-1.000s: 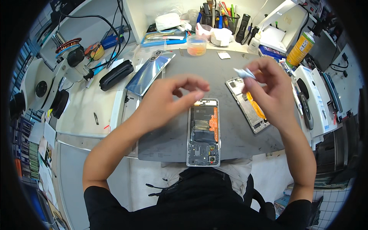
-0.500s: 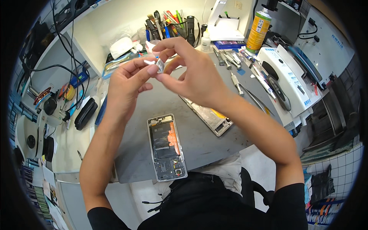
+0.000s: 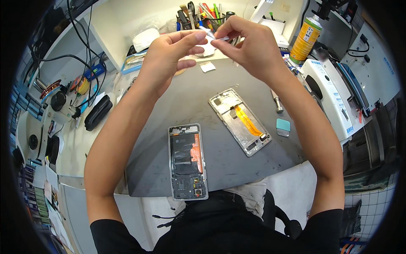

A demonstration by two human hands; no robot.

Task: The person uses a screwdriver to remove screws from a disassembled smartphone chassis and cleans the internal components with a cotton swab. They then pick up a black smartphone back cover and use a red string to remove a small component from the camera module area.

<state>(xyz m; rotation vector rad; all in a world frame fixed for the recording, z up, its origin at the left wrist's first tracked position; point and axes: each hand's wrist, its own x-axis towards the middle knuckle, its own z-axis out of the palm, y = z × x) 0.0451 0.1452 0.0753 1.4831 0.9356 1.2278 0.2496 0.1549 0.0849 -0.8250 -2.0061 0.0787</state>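
My left hand [image 3: 171,55] is raised over the far edge of the work mat. Its thumb and index finger pinch a small white tapered piece [image 3: 207,31] too small to identify. Across from it, my right hand [image 3: 251,46] grips the other side of this piece, or a thin white strip touching it, between thumb and fingers. Below, an opened phone [image 3: 186,186] lies face down near the mat's front edge, its black battery and circuitry exposed. To its right rests a slanted silver phone frame [image 3: 224,106] with an orange flex cable [image 3: 249,122].
A small silver square part [image 3: 207,67] lies on the grey mat [image 3: 169,114] beneath my hands. Right of the frame are a teal-topped small piece [image 3: 283,125] and a metal screwdriver [image 3: 277,101]. A yellow spray can [image 3: 304,40] and white machine [image 3: 327,93] stand farther right; a black case [image 3: 98,112] lies left.
Both hands have moved up and to the right with the white piece, drawing slightly apart. The silver frame and small square part are now uncovered. The whole view has shifted a little.
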